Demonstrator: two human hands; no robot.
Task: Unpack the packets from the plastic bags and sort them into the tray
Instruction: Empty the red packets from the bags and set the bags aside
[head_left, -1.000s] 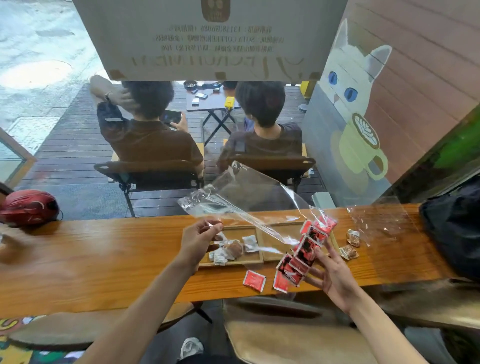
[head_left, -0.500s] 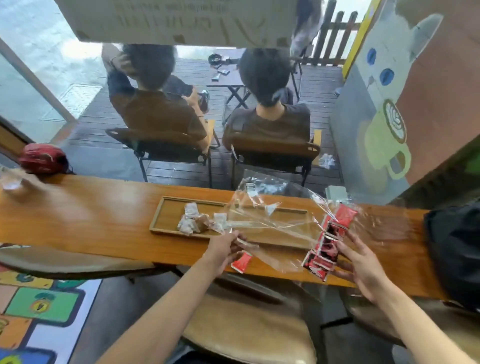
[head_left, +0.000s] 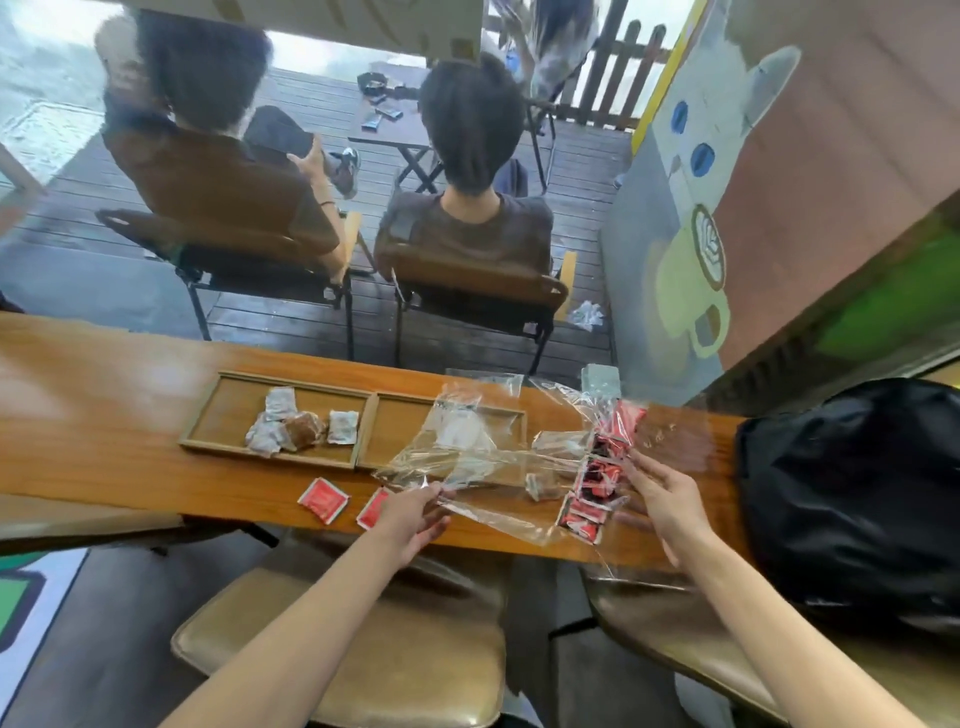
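Observation:
A two-compartment wooden tray (head_left: 366, 434) lies on the wooden counter (head_left: 104, 415). Its left compartment holds white and brown packets (head_left: 298, 428). A clear plastic bag (head_left: 483, 467) lies flat across the right compartment and the counter. My left hand (head_left: 413, 517) pinches the bag's near-left edge. My right hand (head_left: 662, 499) holds the bag's other end with a column of red packets (head_left: 597, 478) inside. Two loose red packets (head_left: 323, 499) lie on the counter near its front edge, the second (head_left: 371, 509) partly under my left hand.
A black bag (head_left: 852, 493) sits on the counter at the right. More clear plastic (head_left: 485, 382) lies behind the tray. Two padded stools (head_left: 363, 644) stand below the counter. Beyond the glass, two people sit on chairs with their backs to me.
The clear bag, held raised a second ago, now lies low over the tray and counter. My left hand came down to the counter's front edge. The view tilted downward.

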